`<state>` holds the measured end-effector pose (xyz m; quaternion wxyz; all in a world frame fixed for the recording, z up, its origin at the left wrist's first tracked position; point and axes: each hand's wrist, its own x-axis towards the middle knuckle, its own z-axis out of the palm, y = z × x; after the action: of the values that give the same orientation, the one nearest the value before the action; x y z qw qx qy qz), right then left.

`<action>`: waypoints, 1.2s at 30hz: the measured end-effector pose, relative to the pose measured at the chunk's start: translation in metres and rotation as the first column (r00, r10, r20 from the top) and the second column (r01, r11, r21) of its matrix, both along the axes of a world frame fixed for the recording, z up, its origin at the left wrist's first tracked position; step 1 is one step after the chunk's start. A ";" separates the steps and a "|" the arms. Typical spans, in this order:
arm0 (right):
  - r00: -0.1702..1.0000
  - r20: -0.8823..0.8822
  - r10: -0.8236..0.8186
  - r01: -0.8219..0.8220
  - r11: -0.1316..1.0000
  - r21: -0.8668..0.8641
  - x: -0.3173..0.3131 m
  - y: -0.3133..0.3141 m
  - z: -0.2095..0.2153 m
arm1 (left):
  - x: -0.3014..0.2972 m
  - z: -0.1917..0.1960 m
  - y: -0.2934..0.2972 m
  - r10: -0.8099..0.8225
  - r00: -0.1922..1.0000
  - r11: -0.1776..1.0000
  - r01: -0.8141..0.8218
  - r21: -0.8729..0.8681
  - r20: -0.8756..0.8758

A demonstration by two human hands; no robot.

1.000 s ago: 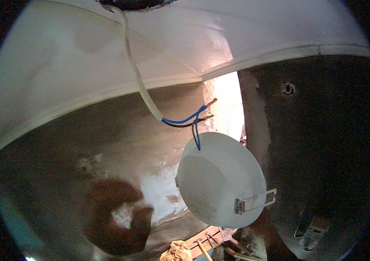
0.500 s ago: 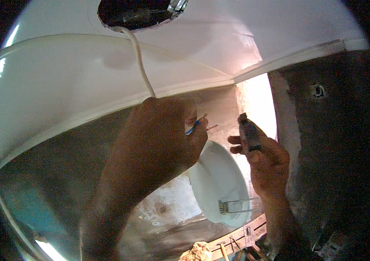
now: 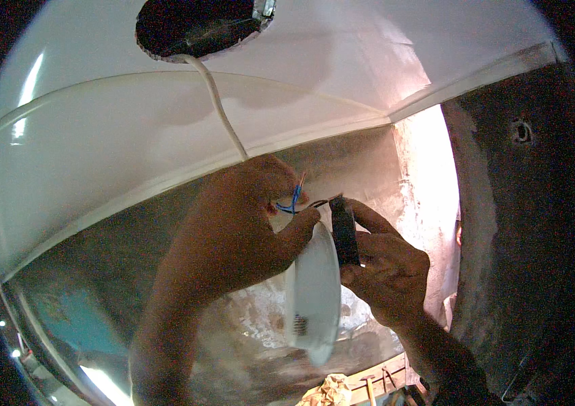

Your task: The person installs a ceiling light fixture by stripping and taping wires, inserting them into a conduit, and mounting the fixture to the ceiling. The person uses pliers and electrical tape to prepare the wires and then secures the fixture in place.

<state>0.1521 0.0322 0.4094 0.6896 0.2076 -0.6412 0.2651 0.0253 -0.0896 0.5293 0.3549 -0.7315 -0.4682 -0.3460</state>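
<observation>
Reaching up toward the ceiling, the left hand (image 3: 247,223) had its grip pinched around the thin blue wires (image 3: 292,201), right where the white cable (image 3: 216,105) ended. Just beside it, the right hand (image 3: 389,267) had its grip wrapped around a small black tool (image 3: 343,230), whose tip sat right at those wires. Couldn't tell exactly what kind of tool it was, too dark. Between the two hands hung a round white light fixture (image 3: 313,291), seen nearly edge-on, with the left thumb touching its upper rim. Further up, the cable ran to a dark round hole (image 3: 196,27) cut in the white ceiling (image 3: 368,61). Off to the right was a rough grey wall (image 3: 524,223) with a bright opening (image 3: 426,196) next to it.
</observation>
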 end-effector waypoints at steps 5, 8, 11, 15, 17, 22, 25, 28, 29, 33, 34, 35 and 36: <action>0.985 0.048 -0.167 0.171 0.980 -0.097 0.017 0.014 0.000 | 0.005 0.005 0.006 -0.038 0.992 0.999 0.038 0.001 -0.122; 0.993 -0.010 -0.113 0.110 0.981 -0.159 0.020 0.025 0.009 | 0.010 0.001 0.009 -0.108 0.994 0.994 0.109 0.030 -0.034; 0.991 0.070 -0.115 0.124 0.984 -0.125 0.020 0.039 0.026 | 0.011 0.001 0.007 -0.162 0.987 0.986 0.162 0.042 -0.001; 0.970 0.132 -0.205 0.183 0.970 0.163 0.020 0.052 0.052 | 0.008 0.006 0.010 -0.254 0.966 0.966 0.256 0.030 -0.055; 0.973 0.153 -0.173 0.129 0.957 0.261 0.020 0.054 0.061 | 0.006 0.005 0.011 -0.185 0.981 0.980 0.188 0.068 -0.053; 0.962 0.214 -0.168 0.102 0.951 0.291 0.029 0.054 0.068 | 0.002 -0.002 0.011 0.010 0.999 0.991 -0.005 0.137 -0.042; 0.942 0.231 -0.244 0.169 0.939 0.300 0.032 0.055 0.066 | 0.003 -0.003 0.012 -0.030 0.998 0.984 0.039 0.176 -0.053; 0.953 0.219 -0.210 0.133 0.938 0.320 0.032 0.055 0.064 | 0.005 -0.003 0.014 -0.054 0.998 0.987 0.050 0.153 0.022; 0.951 0.220 -0.217 0.141 0.938 0.317 0.032 0.055 0.064 | 0.006 -0.002 0.014 -0.065 0.998 0.986 0.060 0.159 0.026; 0.948 0.258 -0.188 0.100 0.943 0.317 0.033 0.056 0.064 | 0.009 -0.002 0.013 -0.056 0.998 0.990 0.054 0.128 0.013; 0.949 0.258 -0.181 0.096 0.946 0.310 0.034 0.057 0.063 | 0.010 -0.002 0.012 -0.057 0.998 0.991 0.055 0.124 0.010; 0.952 0.250 -0.176 0.093 0.946 0.310 0.033 0.057 0.063 | 0.010 -0.002 0.011 -0.050 0.998 0.994 0.047 0.097 0.028; 0.954 0.250 -0.167 0.087 0.949 0.301 0.033 0.058 0.062 | 0.011 -0.001 0.011 -0.058 0.997 0.995 0.054 0.086 0.054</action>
<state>0.1854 0.0903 0.4713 0.5732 0.2248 -0.7736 0.1498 0.0360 -0.0789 0.5282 0.3621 -0.7186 -0.4424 -0.3959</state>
